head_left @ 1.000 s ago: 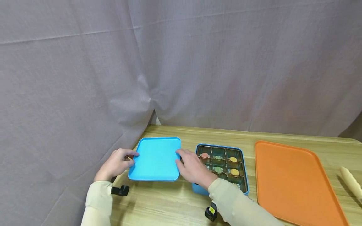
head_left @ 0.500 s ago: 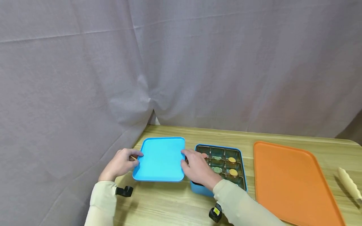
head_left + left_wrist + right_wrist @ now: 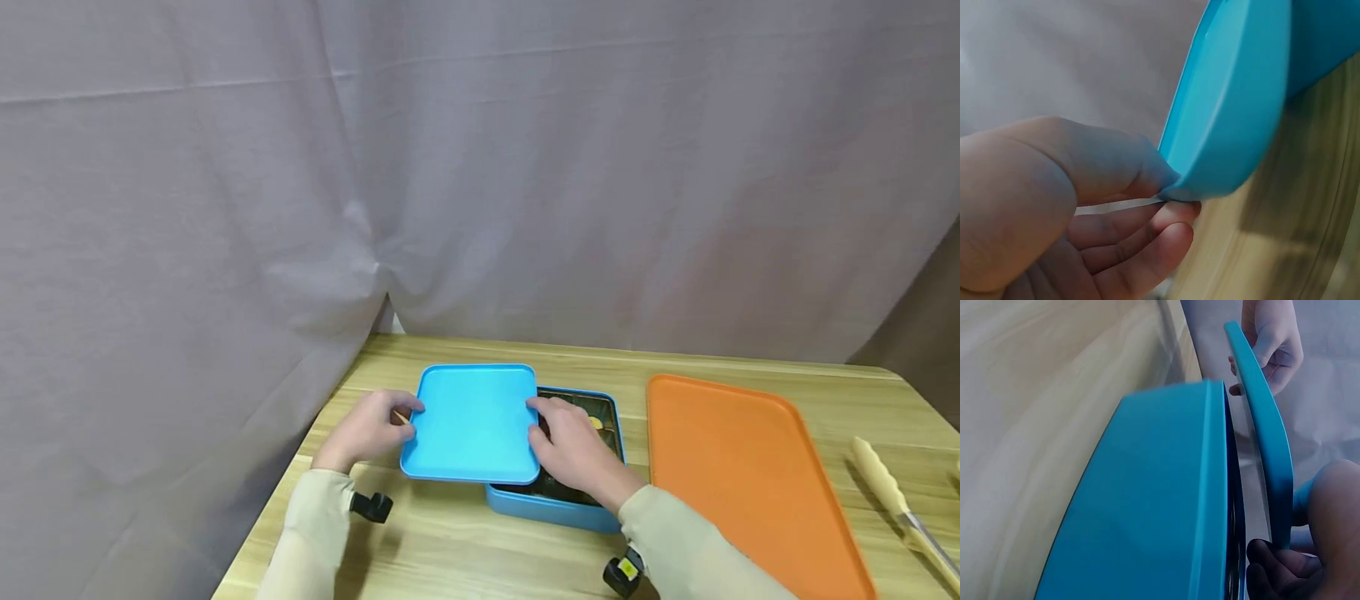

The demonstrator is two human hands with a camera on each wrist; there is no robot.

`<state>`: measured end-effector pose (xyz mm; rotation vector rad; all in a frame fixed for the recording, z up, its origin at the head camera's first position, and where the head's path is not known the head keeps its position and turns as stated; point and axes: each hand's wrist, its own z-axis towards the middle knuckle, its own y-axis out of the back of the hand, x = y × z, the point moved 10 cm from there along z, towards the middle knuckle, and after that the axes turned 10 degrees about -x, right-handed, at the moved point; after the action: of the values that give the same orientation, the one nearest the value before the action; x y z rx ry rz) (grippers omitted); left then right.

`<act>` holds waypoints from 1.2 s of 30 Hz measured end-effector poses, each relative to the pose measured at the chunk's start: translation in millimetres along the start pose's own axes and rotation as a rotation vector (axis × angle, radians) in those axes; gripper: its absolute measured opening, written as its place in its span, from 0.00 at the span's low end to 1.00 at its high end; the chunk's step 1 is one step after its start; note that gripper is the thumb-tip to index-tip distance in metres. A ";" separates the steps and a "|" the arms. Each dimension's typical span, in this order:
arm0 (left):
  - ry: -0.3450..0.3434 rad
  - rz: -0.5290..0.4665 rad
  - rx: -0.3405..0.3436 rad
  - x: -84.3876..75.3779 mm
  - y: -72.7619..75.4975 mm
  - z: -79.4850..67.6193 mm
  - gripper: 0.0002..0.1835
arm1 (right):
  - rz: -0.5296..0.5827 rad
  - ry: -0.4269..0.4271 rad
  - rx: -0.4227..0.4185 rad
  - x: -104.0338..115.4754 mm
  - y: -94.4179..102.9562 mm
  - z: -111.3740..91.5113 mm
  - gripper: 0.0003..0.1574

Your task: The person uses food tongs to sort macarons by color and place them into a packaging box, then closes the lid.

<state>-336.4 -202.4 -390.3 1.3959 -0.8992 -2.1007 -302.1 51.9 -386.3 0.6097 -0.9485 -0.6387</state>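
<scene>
A bright blue lid (image 3: 474, 423) is held level between both hands, raised above the table. My left hand (image 3: 371, 427) pinches its left edge with the thumb on top; the left wrist view shows the lid's corner (image 3: 1229, 144) between thumb and fingers. My right hand (image 3: 573, 446) pinches the opposite edge. Partly under the lid stands a blue box (image 3: 555, 510) with a dark divided insert, where one yellow round piece (image 3: 596, 422) shows. The lid covers the box's left part. In the right wrist view a gap separates the lid (image 3: 1266, 437) from the box (image 3: 1141, 487).
An orange tray (image 3: 742, 475) lies right of the box. Further right are tongs (image 3: 888, 487) with cream-coloured ends. A grey curtain (image 3: 480, 167) hangs behind and to the left of the wooden table (image 3: 442, 550).
Both hands have carried the lid rightward, from beside the box to partly over it. The lid now hides most of the compartments. The view has turned slightly right, showing more of the tongs.
</scene>
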 end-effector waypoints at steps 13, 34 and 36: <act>-0.128 -0.058 0.087 -58.1 -52.9 17.4 0.14 | -0.072 -0.066 -0.022 -48.6 55.0 -29.0 0.26; -0.138 -0.182 0.065 -73.7 -61.6 19.3 0.16 | 0.035 -0.065 -0.067 -68.0 86.1 -40.0 0.24; -0.153 -0.190 0.048 -74.9 -57.7 19.8 0.17 | 0.047 -0.048 -0.073 -66.2 89.5 -39.0 0.24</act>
<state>-327.4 -106.7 -380.4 1.4086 -0.9119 -2.3691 -276.7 166.5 -375.2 0.5076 -0.9771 -0.6457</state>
